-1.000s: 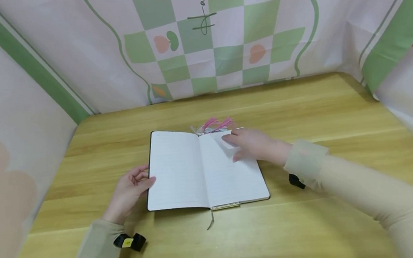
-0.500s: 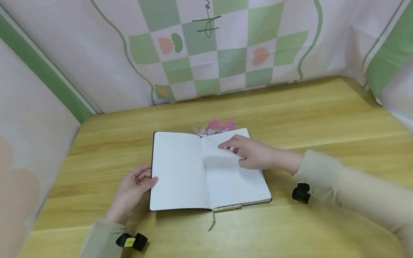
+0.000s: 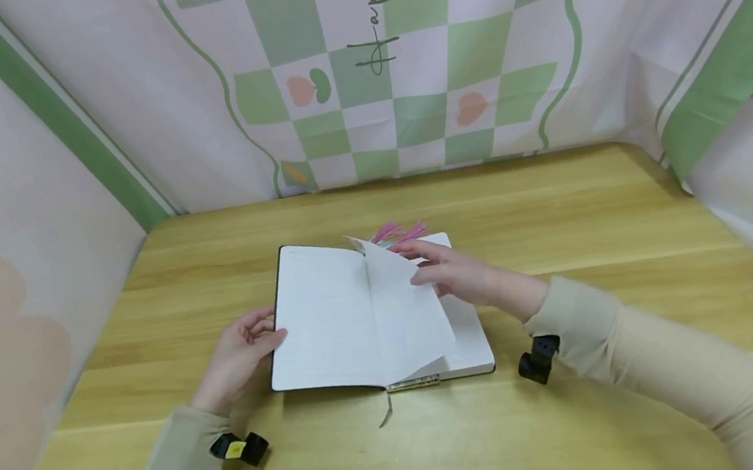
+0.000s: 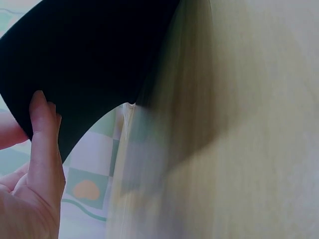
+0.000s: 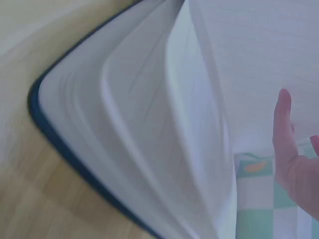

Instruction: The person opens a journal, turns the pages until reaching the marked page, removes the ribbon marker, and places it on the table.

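Observation:
An open notebook (image 3: 323,320) with a dark cover and pale pages lies on the table. My left hand (image 3: 237,360) grips its left edge, thumb on the page and fingers under the cover; in the left wrist view those fingers (image 4: 45,134) lie against the dark cover (image 4: 84,64). My right hand (image 3: 452,273) is at the upper right, its thumb and fingers spread along the edge of a lifted page (image 3: 405,310). In the right wrist view the thumb (image 5: 282,119) is straight, and several pages (image 5: 144,94) stand fanned apart.
Pink tassels (image 3: 396,231) stick out at the notebook's top. A thin ribbon (image 3: 386,410) and a gold patterned strip (image 3: 415,383) show at its bottom. The wooden table (image 3: 546,199) ends at a checked curtain (image 3: 368,129).
A right-hand page has risen from the stack and leans left, its lower corner lifted. My right hand has shifted slightly along it. My left hand keeps its grip on the notebook.

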A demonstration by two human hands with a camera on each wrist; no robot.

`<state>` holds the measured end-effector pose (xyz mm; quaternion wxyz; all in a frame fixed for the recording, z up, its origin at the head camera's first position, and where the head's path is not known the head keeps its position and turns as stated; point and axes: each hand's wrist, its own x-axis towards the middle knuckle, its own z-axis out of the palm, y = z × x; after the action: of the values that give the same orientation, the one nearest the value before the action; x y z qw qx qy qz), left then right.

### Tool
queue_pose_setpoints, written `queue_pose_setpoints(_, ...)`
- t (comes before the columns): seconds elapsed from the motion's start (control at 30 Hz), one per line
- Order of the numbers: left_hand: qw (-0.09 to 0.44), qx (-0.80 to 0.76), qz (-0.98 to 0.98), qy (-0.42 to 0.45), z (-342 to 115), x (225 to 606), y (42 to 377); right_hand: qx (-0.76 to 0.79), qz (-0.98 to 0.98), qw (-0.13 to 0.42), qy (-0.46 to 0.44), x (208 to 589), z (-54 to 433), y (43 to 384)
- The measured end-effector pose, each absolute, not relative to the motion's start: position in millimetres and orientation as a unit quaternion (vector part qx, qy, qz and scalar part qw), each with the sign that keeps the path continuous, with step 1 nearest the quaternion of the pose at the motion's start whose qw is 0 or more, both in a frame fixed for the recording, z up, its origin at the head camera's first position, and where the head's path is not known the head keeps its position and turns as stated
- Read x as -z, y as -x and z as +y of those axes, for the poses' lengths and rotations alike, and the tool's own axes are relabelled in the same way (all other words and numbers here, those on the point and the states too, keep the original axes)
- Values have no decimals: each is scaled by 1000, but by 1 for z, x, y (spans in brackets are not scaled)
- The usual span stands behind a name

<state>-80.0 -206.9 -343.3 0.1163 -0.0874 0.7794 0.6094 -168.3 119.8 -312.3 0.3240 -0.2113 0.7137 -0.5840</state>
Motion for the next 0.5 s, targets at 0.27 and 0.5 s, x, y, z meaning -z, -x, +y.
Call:
queue_pose_setpoints(0.27, 118, -611, 778, 92, -206, 344, 80, 449, 755, 364, 310, 306, 97, 154)
queue_pose_setpoints(0.5, 121, -612, 776, 94, -206, 345, 79, 226, 846, 329, 353, 307, 76, 142)
